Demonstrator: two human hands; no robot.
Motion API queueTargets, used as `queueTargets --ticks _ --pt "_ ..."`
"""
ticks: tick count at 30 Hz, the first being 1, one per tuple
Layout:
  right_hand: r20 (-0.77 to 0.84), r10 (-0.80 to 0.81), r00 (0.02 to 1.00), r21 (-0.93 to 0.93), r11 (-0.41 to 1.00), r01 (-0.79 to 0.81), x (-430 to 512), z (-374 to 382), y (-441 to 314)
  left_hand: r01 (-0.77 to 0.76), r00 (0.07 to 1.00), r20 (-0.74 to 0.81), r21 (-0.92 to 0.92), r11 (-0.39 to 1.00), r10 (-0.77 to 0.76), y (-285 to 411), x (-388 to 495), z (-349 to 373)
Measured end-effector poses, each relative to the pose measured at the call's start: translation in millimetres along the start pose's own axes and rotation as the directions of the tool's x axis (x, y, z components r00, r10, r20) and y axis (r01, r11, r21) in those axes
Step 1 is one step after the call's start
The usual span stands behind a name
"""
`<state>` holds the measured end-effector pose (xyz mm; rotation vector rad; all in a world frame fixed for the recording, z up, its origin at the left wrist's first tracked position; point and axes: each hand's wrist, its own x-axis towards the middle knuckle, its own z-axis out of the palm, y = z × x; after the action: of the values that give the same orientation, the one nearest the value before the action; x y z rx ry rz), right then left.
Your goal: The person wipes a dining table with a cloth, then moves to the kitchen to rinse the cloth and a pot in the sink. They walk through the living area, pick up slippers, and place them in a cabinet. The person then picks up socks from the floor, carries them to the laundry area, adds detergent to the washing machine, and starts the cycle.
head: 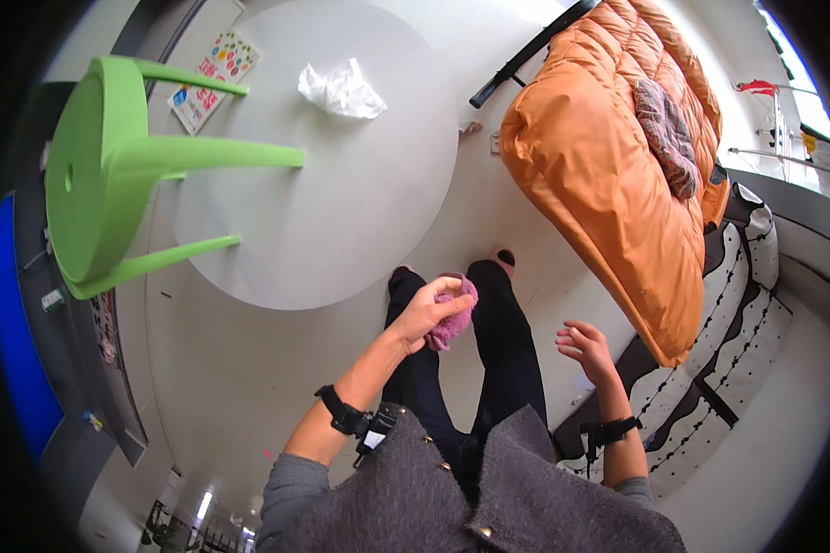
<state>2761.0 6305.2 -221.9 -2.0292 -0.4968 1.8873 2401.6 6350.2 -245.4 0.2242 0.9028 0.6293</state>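
My left hand (432, 311) is closed round a bunched pink cloth (453, 319), held above my legs near the edge of a round white table (380, 207). Nothing is in my right hand (584, 347); its fingers are slightly curled and apart, beside the lower part of an orange quilted cover or jacket (595, 173). A patterned, crumpled cloth (666, 142) lies on the orange padding. On the table, a crumpled white plastic or paper piece (342, 90) rests near the far side, and a green plastic stool (104, 173) lies with its legs over the tabletop.
A printed sheet (214, 79) with writing lies at the table's far left. To the right, behind the orange padding, stands a sofa with white patterned covers (719, 345). A black bar (526, 55) juts out near the orange padding's top. Pale floor (235, 366) shows at lower left.
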Motion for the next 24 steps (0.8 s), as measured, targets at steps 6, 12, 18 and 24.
queueTargets --ticks 6,12,18,24 --pt "0.113 -0.028 0.993 -0.257 0.965 0.057 60 47 -8 -0.069 0.989 -0.142 -0.274 0.959 0.031 -73 -21 -21" --pt "0.214 -0.036 0.976 -0.417 0.900 0.125 161 29 45 -0.199 0.876 -0.465 -0.100 0.975 0.131 -155 -13 -52" --pt "0.212 -0.158 0.964 -0.684 0.681 0.262 289 -15 103 -0.149 0.689 -0.712 0.048 0.988 0.138 -245 1 -63" --pt "0.349 -0.534 0.770 -0.863 0.137 0.486 464 -29 94 -0.070 0.737 -0.603 0.382 0.921 0.306 -288 43 -94"
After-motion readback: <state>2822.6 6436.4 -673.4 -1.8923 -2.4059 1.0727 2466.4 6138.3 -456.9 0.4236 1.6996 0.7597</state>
